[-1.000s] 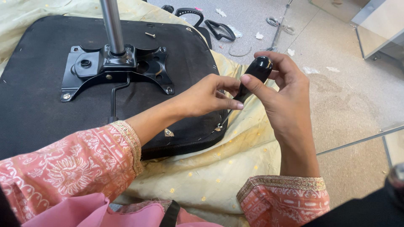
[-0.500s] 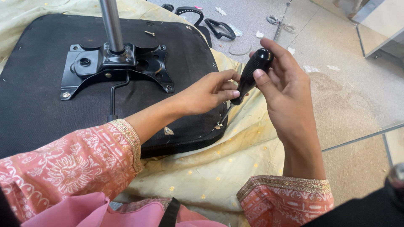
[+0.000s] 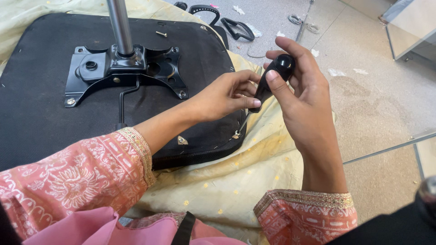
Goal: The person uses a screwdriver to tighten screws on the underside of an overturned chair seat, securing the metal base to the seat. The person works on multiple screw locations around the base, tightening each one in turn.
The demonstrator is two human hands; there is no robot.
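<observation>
A black-handled screwdriver (image 3: 272,79) stands tilted over the front right corner of an upturned black chair seat (image 3: 41,122). Its thin shaft reaches down to a screw (image 3: 236,134) at the seat's edge. My right hand (image 3: 304,100) grips the handle from the right, thumb on top. My left hand (image 3: 227,95) pinches the lower end of the handle with its fingertips. A black metal mounting plate (image 3: 122,72) with a silver gas-lift column (image 3: 119,25) is bolted to the middle of the seat.
The seat lies on a pale yellow cloth (image 3: 254,168) over a grey carpet (image 3: 377,100). Black plastic chair armrests (image 3: 222,20) lie on the floor behind. A loose screw (image 3: 161,33) rests on the seat's far part. A glass panel edge (image 3: 386,147) runs at right.
Both hands and the screwdriver have shifted slightly; the right hand has turned around the handle while the tip stays at the corner screw.
</observation>
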